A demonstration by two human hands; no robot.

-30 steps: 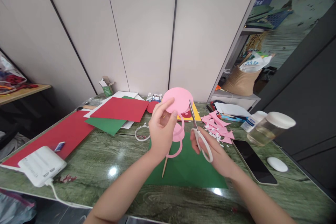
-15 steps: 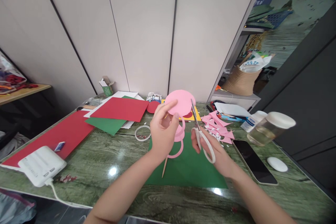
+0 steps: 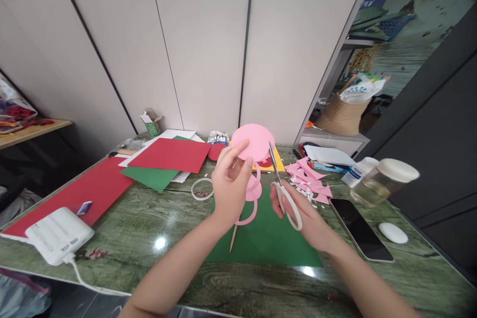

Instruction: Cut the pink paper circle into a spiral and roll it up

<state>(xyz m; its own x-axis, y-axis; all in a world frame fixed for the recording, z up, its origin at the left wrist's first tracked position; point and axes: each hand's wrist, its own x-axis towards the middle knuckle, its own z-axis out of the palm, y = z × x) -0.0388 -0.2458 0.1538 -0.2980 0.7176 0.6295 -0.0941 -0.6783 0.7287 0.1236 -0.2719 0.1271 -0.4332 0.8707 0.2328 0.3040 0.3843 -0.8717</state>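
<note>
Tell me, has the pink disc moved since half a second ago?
Yes: the pink disc sits slightly left and higher against the cabinet seam, roughly where it was a second ago.

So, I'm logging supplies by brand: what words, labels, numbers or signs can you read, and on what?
No text reads clearly.
Green box: print too small.
White corded device: marks too faint.
Blue-and-white package: label blurred.
Dark blue item, upper right: white characters, unreadable.
Small blue-and-white block: too small to tell.
Pink disc, scissors: no lettering visible.
</note>
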